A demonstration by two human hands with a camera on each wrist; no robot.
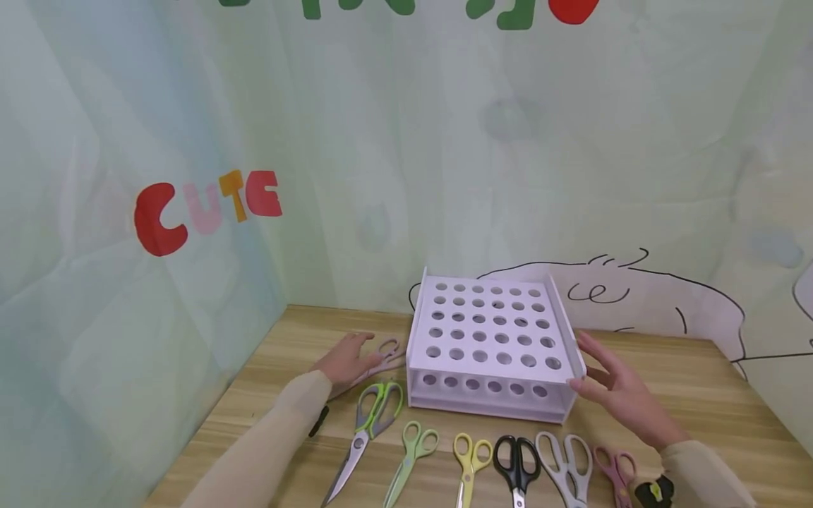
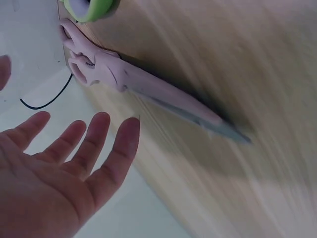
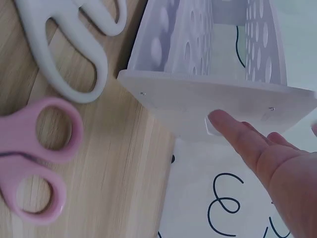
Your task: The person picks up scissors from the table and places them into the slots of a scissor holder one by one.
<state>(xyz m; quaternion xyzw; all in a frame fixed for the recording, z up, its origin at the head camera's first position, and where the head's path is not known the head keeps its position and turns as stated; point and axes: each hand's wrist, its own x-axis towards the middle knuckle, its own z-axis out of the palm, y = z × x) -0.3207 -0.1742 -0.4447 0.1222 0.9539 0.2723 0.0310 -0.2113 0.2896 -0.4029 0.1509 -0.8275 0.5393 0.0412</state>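
My left hand [image 1: 346, 361] reaches out with fingers spread, close over a pair of pale pink scissors [image 2: 148, 89] lying left of the white rack. In the left wrist view the palm shows with nothing in it, apart from the scissors, whose handles point toward the rack. The white two-tier rack [image 1: 470, 403] has round holes in both shelves and raised side walls. Beside its right wall stands my right hand [image 1: 625, 395], fingers extended. In the right wrist view a fingertip overlaps the small slot in that side panel [image 3: 173, 96].
Along the front lie green-and-grey scissors [image 1: 360, 441], light green scissors [image 1: 409, 458], yellow scissors [image 1: 468, 467], black scissors [image 1: 518, 474], white scissors [image 1: 575, 482] and pink scissors [image 1: 619, 478]. A printed curtain [image 1: 381, 176] hangs behind and left of the wooden table [image 1: 686, 367].
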